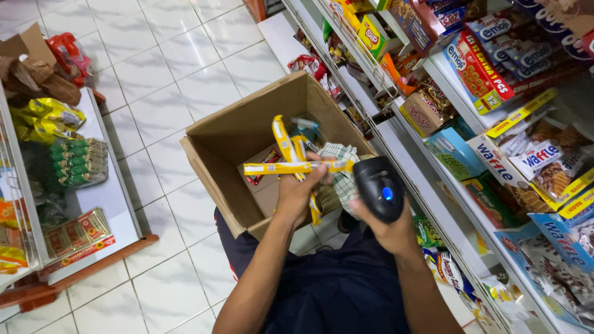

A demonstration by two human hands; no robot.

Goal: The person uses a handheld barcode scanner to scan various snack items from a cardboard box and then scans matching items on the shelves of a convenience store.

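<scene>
My left hand (297, 192) grips thin yellow packets (291, 166) over the open box (216, 161); they look light, slippery and bendy, best pinched mid-length. My right hand (387, 226) clasps a scanner (378, 187).

A small grocery shop, it seems. Stocked shelves (470, 117) of boxed and bagged snacks line the right side. A lower display rack (93, 204) stands on the white tiled floor (167, 68).

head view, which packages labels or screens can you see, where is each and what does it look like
yellow sachet strips: long, thin, in the left hand.
handheld scanner: black, blue light, in the right hand.
cardboard box: brown, open, on the floor.
wafer packs: blue and white, right shelf.
shelf label strip: yellow, narrow.
</scene>
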